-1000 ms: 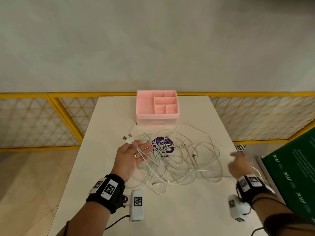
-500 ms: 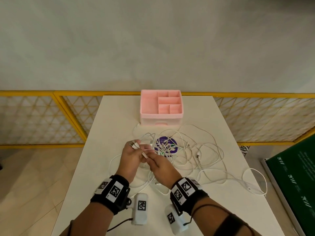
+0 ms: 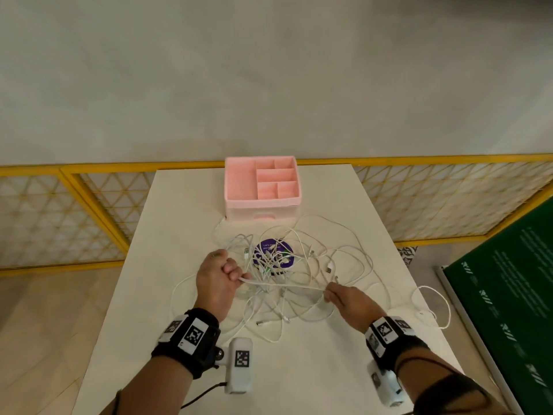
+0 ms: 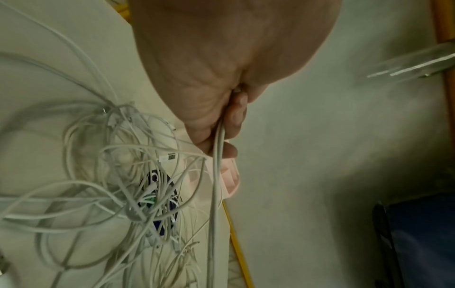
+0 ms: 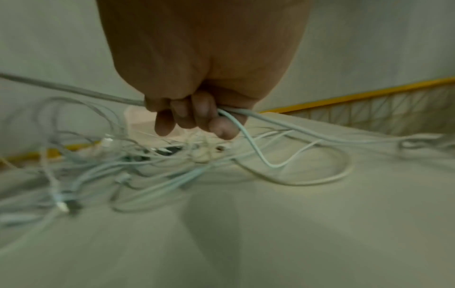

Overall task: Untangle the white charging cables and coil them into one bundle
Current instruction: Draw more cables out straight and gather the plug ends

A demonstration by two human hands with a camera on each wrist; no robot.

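Note:
A loose tangle of white charging cables (image 3: 287,274) lies on the white table (image 3: 185,205), spread over a purple round disc (image 3: 270,253). My left hand (image 3: 227,272) is fisted at the tangle's left side and grips one white cable (image 4: 216,175). That cable (image 3: 287,285) runs taut to my right hand (image 3: 330,295), whose curled fingers (image 5: 187,115) hold it and a second strand. A cable loop (image 3: 431,307) trails to the table's right edge.
A pink compartment organiser (image 3: 261,187) stands at the table's far end, just behind the tangle. A yellow lattice railing (image 3: 89,205) runs behind and beside the table. A green board (image 3: 502,295) leans at the right.
My hands were together at the tangle's left side half a second ago. The right hand has since slid right along the cable, pulling it taut between both hands.

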